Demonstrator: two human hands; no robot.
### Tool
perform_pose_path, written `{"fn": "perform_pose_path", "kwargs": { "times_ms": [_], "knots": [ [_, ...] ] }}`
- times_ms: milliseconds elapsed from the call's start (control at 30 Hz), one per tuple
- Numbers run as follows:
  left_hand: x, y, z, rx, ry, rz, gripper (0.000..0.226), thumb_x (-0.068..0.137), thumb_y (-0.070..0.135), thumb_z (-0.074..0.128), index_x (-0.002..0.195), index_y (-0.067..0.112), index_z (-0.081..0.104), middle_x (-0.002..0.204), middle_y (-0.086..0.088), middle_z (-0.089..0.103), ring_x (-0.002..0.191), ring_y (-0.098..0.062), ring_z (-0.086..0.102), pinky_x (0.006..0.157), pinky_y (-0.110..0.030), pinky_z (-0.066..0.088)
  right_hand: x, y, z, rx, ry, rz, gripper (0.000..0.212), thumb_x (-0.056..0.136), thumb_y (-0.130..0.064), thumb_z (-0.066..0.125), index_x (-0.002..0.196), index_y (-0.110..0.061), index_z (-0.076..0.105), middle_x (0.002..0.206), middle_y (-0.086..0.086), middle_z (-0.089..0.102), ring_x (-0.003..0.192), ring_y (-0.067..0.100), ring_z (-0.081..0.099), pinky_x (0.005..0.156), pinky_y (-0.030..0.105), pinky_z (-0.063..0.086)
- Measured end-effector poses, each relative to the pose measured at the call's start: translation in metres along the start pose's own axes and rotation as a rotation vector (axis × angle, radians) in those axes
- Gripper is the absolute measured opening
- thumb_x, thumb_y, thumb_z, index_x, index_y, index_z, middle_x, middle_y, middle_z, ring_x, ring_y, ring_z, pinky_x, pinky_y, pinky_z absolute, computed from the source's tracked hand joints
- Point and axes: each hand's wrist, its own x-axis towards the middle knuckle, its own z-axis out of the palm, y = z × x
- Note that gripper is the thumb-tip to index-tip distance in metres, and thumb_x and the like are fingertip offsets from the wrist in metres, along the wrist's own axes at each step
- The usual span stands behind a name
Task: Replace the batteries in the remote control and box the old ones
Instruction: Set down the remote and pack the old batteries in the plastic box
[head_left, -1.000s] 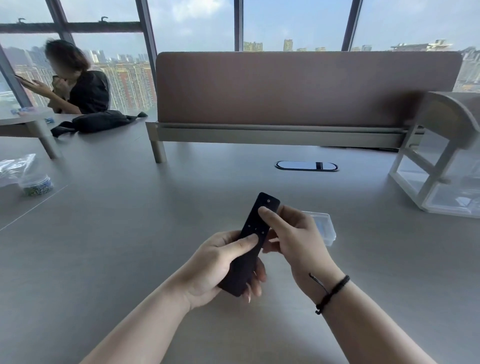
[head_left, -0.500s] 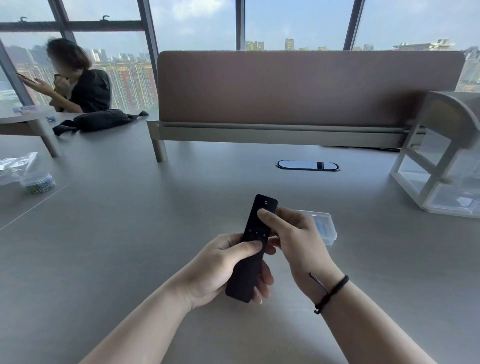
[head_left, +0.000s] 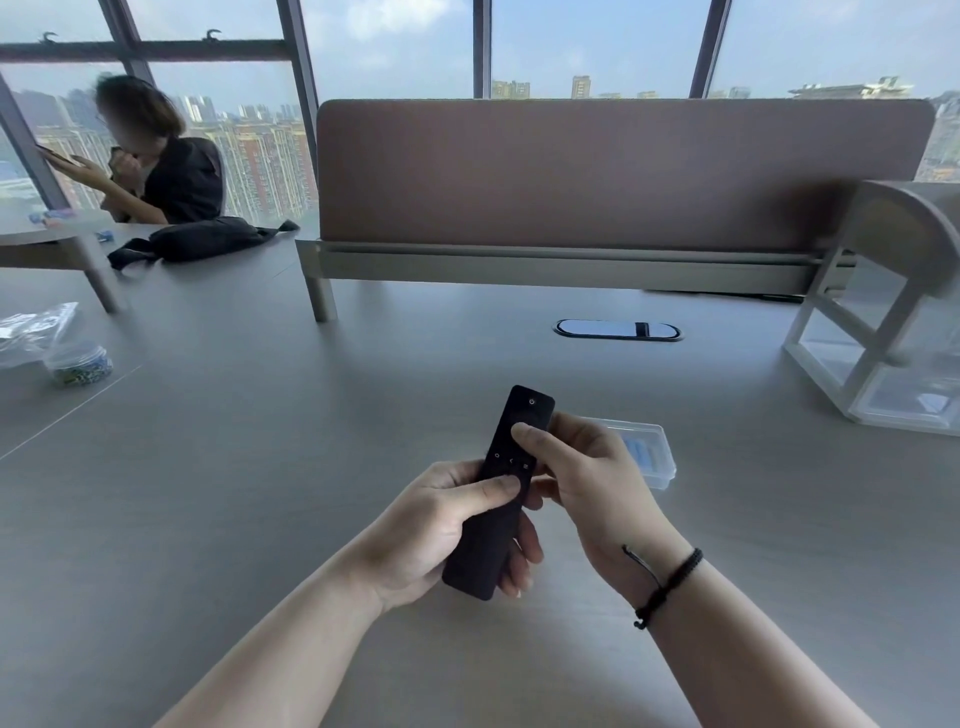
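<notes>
Gripping the slim black plastic remote control (head_left: 498, 493) face-up, left hand (head_left: 436, 530) low, right hand (head_left: 582, 478) high, risks never reaching its hidden rear cover, or fumbling it onto the grey bench (head_left: 260, 493).

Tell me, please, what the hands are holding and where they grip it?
Both hold the black remote: the left hand wraps its lower half, the right hand pinches its upper part.

Right hand (head_left: 587, 483) hides part of clear box (head_left: 655, 447); contents blurry. Remote (head_left: 498, 499) back not visible. Rack (head_left: 883, 312) cut off at right edge.
</notes>
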Motion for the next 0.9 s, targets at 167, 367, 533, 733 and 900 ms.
{"fn": "perform_pose_path", "kwargs": {
  "times_ms": [167,367,533,733,900],
  "knots": [
    [0.0009,-0.0012,-0.0001,-0.002,0.001,-0.011,0.035,0.098,0.023,0.052,0.105,-0.011,0.055,0.08,-0.031,0.064,0.059,-0.035,0.065,0.055,-0.036,0.053,0.0005,0.0022,0.0,-0.049,0.026,-0.03,0.021,0.097,-0.015,0.06,0.086,0.002,0.068,0.074,0.015,0.066,0.051,0.016,0.049,0.057,0.029,0.043],
    [0.0014,-0.0019,0.0006,0.031,0.022,0.009,0.03,0.099,0.022,0.05,0.104,-0.006,0.06,0.077,-0.031,0.065,0.058,-0.036,0.065,0.056,-0.038,0.054,-0.0013,-0.0005,0.0021,-0.091,0.052,-0.079,0.021,0.097,-0.013,0.06,0.084,0.0,0.07,0.071,0.011,0.066,0.052,0.013,0.049,0.052,0.02,0.042],
    [0.0008,-0.0015,0.0012,0.028,0.018,0.008,0.033,0.093,0.022,0.047,0.103,-0.006,0.06,0.075,-0.031,0.064,0.057,-0.036,0.064,0.057,-0.039,0.053,-0.0002,0.0006,0.0027,-0.046,0.066,-0.038,0.02,0.096,-0.012,0.06,0.084,0.002,0.069,0.071,0.009,0.066,0.048,0.009,0.051,0.051,0.019,0.043],
    [0.0017,-0.0034,0.0014,0.081,0.006,0.03,0.035,0.097,0.023,0.045,0.109,-0.008,0.053,0.076,-0.026,0.066,0.057,-0.034,0.065,0.055,-0.035,0.053,0.002,0.0039,0.0017,-0.029,0.079,-0.009,0.022,0.096,-0.015,0.061,0.082,-0.001,0.07,0.075,0.016,0.069,0.054,0.012,0.053,0.052,0.022,0.044],
    [0.0024,-0.0037,0.0006,0.088,0.024,0.038,0.035,0.096,0.023,0.045,0.108,-0.009,0.053,0.074,-0.026,0.065,0.055,-0.034,0.065,0.054,-0.034,0.052,0.0018,0.0039,0.0023,-0.012,0.067,-0.016,0.02,0.097,-0.016,0.06,0.085,-0.004,0.07,0.078,0.02,0.069,0.058,0.016,0.052,0.054,0.025,0.042]
  ]
}}
